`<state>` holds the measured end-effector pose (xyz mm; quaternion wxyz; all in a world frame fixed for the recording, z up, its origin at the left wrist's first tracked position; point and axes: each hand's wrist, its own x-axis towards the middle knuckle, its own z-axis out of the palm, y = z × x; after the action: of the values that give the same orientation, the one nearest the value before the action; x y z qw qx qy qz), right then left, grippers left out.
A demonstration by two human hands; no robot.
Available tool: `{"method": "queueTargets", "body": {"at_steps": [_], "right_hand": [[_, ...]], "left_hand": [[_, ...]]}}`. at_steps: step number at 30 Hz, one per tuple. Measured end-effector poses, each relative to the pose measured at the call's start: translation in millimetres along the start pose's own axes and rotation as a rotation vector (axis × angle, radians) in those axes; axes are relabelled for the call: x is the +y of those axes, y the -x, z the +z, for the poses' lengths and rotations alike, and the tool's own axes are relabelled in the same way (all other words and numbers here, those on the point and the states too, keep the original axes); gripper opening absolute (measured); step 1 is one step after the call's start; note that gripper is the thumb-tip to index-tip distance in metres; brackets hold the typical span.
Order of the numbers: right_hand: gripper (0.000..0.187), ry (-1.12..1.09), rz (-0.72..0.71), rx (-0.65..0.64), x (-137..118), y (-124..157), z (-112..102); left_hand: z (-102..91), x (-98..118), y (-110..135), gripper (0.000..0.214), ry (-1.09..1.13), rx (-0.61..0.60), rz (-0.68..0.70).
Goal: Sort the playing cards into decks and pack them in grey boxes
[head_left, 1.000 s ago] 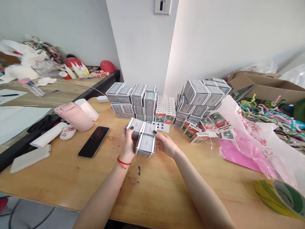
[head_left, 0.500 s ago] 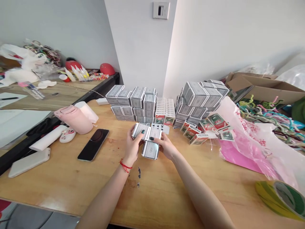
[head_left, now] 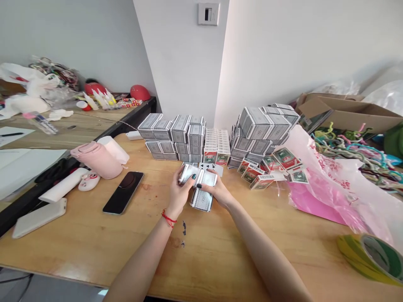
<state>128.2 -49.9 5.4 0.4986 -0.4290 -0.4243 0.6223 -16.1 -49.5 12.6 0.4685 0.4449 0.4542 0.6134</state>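
Note:
My left hand (head_left: 180,193) and my right hand (head_left: 218,193) meet over the wooden table (head_left: 78,235), close together. The left grips a grey-patterned playing card pack (head_left: 189,173). The right grips a second grey-backed pack (head_left: 208,178) beside it. A third pack (head_left: 202,199) lies just below, partly under my right fingers. A face-up club card (head_left: 211,167) lies beyond my fingertips. Behind it rise stacks of grey card boxes (head_left: 172,134), and a block of white-edged boxes (head_left: 216,147). Red-and-green card boxes (head_left: 261,171) lie loose to the right.
A black smartphone (head_left: 123,192) and a pink flask (head_left: 96,159) lie left of my hands. A pink-and-white plastic bag (head_left: 327,184) spreads right, with a tape roll (head_left: 371,258) at the near right corner and a cardboard box (head_left: 346,113) behind it.
My hands have drawn closer together and moved slightly right and toward the table, with the packs held between them. The camera view has shifted slightly.

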Motion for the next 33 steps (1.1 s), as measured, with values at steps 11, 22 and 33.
{"method": "queueTargets", "body": {"at_steps": [11,22,33], "right_hand": [[0.083,0.354,-0.175,-0.436,-61.5,17.2,-25.3],[0.071,0.542,-0.309,-0.292,-70.0,24.1,-23.4],[0.054,0.384,-0.341,-0.105,-53.8,22.2,-0.9]], "left_hand": [[9.5,39.6,23.4,0.059,-0.293,-0.392,0.29],[16.4,33.8,26.6,0.07,-0.07,-0.373,0.072],[4.1,25.2,16.5,0.062,-0.212,-0.084,0.188]]}}
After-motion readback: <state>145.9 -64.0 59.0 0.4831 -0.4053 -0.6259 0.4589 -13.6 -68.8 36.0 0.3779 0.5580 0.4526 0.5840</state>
